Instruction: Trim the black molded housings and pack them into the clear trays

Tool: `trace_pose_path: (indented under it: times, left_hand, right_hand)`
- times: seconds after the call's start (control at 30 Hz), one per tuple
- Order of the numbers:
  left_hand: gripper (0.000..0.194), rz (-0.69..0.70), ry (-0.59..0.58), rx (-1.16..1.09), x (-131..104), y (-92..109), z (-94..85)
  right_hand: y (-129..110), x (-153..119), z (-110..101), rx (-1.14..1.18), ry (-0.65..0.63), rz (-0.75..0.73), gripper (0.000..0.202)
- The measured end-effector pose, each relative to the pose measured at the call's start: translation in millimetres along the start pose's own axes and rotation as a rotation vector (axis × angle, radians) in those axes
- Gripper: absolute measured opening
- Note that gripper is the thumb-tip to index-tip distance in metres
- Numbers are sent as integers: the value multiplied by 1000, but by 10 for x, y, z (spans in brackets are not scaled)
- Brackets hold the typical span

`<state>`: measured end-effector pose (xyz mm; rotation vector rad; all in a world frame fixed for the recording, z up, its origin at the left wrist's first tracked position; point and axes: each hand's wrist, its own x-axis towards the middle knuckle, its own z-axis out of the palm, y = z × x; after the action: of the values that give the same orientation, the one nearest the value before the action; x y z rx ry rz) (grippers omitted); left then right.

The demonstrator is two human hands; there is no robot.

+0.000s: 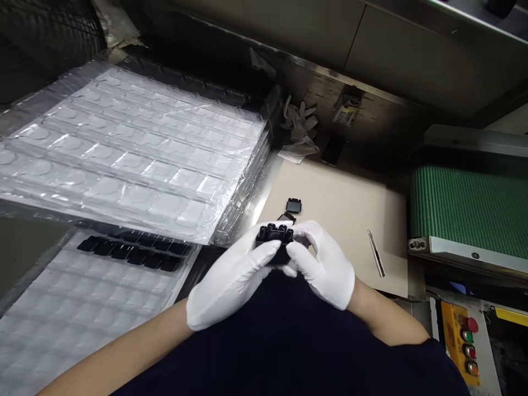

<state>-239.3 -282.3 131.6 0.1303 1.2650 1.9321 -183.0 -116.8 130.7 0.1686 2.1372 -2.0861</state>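
Note:
Both hands wear white gloves and meet in front of my chest. Between them is a black plastic part (275, 235) with rounded lugs along its top edge. My left hand (235, 275) is closed on its left side, thumb across the front. On the right side, my right hand (324, 264) pinches the same part, with some fingers hidden behind it. Just beyond the hands, a flat black piece (293, 205) lies on the beige board (342, 187). A second black piece (287, 217) sits close to it, partly covered by the gloves.
Clear plastic trays (136, 148) are stacked at the left. Below them a tray (94, 291) holds rows of black parts (132, 250). A pen-like tool (375, 253) lies on the board. Crumpled gloves (299, 124), a phone (333, 150), a green conveyor belt (470, 209) and a button panel (460, 341) surround it.

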Motion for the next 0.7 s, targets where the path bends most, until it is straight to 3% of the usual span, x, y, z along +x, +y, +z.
trace_pose_path:
  times: [0.13,0.23,0.37,0.5,0.6,0.7]
  left_hand:
    - [27,-20,9,-190,-163,-106,151]
    - [34,-33,-17,-224,-265,-207,255]
    - [44,-30,35,-16,-381,-390,327]
    - [53,7,106,127,-512,-567,378]
    - [53,16,98,-13,-606,-656,442]
    - [51,-39,30,-258,-682,-725,492]
  right_hand:
    - [52,-200,-26,143,-95,-82,9]
    - [75,-345,-21,239,-95,-83,16]
    - [110,-502,12,293,-56,-31,34]
    - [148,-655,50,161,30,43,39]
    - [166,-788,50,63,10,-20,34]
    - [168,-916,5,31,-94,-205,15]
